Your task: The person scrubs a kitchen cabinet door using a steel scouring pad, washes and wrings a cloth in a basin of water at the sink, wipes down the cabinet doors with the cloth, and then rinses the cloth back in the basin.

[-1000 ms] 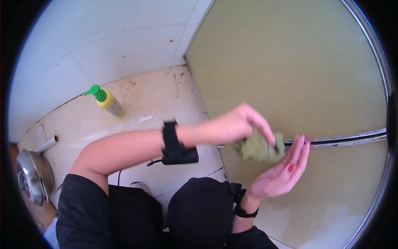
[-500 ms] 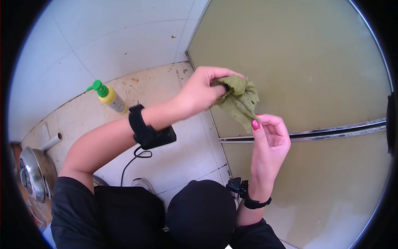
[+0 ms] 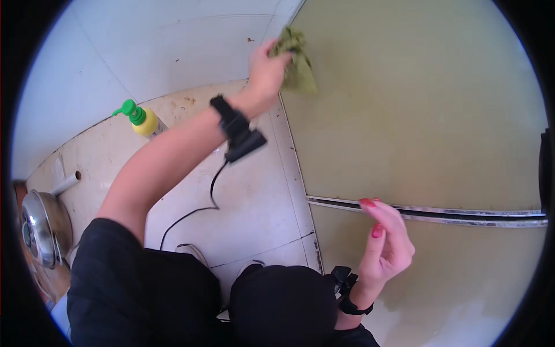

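White tiled wall [image 3: 167, 46] runs behind you, beside two greenish panels [image 3: 416, 115] parted by a metal-edged gap [image 3: 480, 221]. Your left hand [image 3: 267, 72] has its fingers clamped on the crumpled green cloth [image 3: 302, 75], near the upper panel's left edge; you can't tell whether it touches. Your right hand [image 3: 390, 248] holds nothing visible, thumb apart from curled fingers. The cloth should handle light, soft and floppy, perhaps slippery if damp; grip its bunched middle, since the loose corner will trail. Count one cloth, one pump bottle [image 3: 144, 120] and one metal pot [image 3: 52, 222].
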Available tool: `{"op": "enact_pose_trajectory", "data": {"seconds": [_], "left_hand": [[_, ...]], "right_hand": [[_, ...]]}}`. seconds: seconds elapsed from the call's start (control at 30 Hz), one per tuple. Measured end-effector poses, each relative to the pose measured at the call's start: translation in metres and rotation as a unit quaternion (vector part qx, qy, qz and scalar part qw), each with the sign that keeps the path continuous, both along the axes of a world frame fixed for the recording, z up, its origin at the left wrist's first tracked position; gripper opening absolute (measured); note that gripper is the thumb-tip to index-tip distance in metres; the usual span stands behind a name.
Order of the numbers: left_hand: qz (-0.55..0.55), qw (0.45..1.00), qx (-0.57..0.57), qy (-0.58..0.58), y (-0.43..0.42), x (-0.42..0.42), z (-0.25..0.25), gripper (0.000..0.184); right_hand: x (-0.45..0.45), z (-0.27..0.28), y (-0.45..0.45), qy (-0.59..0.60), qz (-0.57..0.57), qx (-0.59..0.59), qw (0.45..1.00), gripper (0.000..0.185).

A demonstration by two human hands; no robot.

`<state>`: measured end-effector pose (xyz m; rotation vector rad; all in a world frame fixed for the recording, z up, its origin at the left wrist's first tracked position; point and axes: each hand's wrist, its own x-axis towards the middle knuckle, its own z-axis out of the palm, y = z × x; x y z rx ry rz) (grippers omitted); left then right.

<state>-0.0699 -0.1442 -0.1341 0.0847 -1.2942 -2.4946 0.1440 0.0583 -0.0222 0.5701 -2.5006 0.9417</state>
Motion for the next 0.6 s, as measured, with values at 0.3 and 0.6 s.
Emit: {"op": "enact_pose_trajectory", "data": {"seconds": [0.3,0.6], "left_hand": [[0.144,0.957,-0.250,-0.043,0.053,-0.025,-0.038,0.035],[0.178,0.845,-0.467,0.190,0.094,0.076,-0.021,0.040]], "right_hand": [[0.008,-0.016,0.021,-0.288,0.089,-0.032,0.953,0.021],[0.009,-0.016,0.029,-0.295,0.102,-0.045,0.949,0.024]]}}
